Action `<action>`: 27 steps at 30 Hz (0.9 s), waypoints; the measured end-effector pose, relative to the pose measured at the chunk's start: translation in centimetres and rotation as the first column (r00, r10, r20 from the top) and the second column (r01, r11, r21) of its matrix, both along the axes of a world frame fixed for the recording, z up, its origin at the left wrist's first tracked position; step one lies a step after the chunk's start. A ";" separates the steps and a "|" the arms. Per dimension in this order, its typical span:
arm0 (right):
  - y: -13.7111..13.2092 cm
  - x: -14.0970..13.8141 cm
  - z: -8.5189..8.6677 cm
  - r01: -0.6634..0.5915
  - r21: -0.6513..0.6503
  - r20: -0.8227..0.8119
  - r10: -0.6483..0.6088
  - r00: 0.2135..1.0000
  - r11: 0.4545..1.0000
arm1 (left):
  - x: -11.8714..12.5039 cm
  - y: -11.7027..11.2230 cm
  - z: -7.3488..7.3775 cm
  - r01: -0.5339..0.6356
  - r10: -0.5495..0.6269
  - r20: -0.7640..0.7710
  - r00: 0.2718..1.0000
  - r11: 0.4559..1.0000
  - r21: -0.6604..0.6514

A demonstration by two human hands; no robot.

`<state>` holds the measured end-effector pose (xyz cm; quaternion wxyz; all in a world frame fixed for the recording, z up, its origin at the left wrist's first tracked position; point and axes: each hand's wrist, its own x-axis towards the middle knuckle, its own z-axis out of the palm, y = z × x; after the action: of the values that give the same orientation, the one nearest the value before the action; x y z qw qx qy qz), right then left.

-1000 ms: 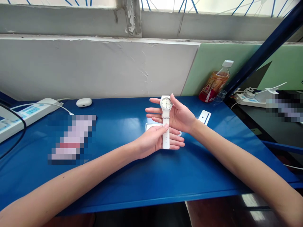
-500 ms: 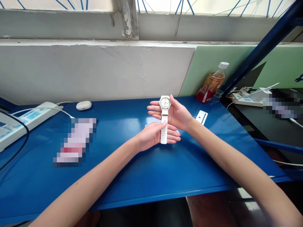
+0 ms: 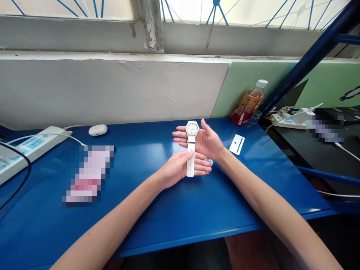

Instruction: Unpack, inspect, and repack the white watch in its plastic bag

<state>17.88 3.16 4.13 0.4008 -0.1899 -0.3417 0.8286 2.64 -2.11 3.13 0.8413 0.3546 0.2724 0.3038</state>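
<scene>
A white wristwatch (image 3: 192,129) with a round pale dial is held upright above the desk, face toward me. My left hand (image 3: 178,165) pinches its strap (image 3: 190,168) under the thumb, with the other fingers stretched out behind it. Behind the watch case, my right hand (image 3: 206,140) lies palm up, fingers extended and thumb raised apart. Whether the right palm bears any of the watch's weight I cannot tell. Beneath the hands, a small clear or whitish item (image 3: 209,162) shows only in part.
On the blue desk (image 3: 168,213) lie a blurred-out phone (image 3: 92,165), a white earbud case (image 3: 98,130) and a white card (image 3: 237,144). A power strip (image 3: 33,150) with cables runs along the left. A drink bottle (image 3: 247,104) leans by the blue frame post (image 3: 298,67).
The view has shifted slightly, so the whole scene sits a little lower. Both hands keep nearly the same pose around the watch.
</scene>
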 end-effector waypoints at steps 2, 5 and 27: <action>-0.4 0.4 -0.1 -0.007 0.017 0.000 0.007 1.000 1.000 | 0.1 -0.2 -0.1 0.008 -0.008 -0.010 1.000 1.000 -0.008; -0.9 0.8 0.1 -0.012 0.039 0.007 0.012 1.000 0.999 | 0.2 -0.4 -0.3 0.021 -0.021 0.004 1.000 1.000 -0.023; -1.1 0.7 0.5 -0.010 0.039 0.007 0.010 1.000 0.999 | 0.4 -0.8 0.6 -0.001 0.002 0.016 1.000 0.996 -0.085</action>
<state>18.56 2.09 4.59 0.3991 -0.1830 -0.3601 0.8231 3.02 -2.93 3.69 0.8575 0.3159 0.2787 0.2953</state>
